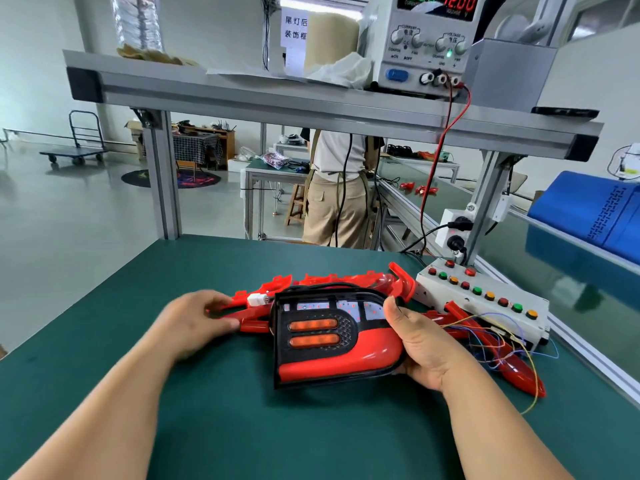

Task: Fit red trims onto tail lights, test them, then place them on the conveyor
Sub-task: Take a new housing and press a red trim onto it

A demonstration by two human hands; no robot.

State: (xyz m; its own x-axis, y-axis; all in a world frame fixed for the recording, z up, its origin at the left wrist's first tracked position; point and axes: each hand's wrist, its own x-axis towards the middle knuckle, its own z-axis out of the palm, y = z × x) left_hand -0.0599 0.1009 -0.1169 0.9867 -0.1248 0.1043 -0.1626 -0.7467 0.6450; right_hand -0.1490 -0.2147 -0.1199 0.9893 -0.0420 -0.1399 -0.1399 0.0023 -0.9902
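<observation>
Over the green mat (207, 410), right hand (422, 344) grips the tail light (332, 341), left hand (194, 323) pinches red trim (252, 325).

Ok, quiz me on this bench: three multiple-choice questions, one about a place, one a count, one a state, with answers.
1. The button box sits: A left of the tail light; B right of it; C on the shelf.
2. Orange bars in the tail light: A one; B two; C four.
3. The left hand: A grips a trim; B lies flat; C presses a button.
Answers: 1 B, it sits beyond the right hand; 2 B, two stacked bars show; 3 A, thumb and fingers close round the red trim.
</observation>
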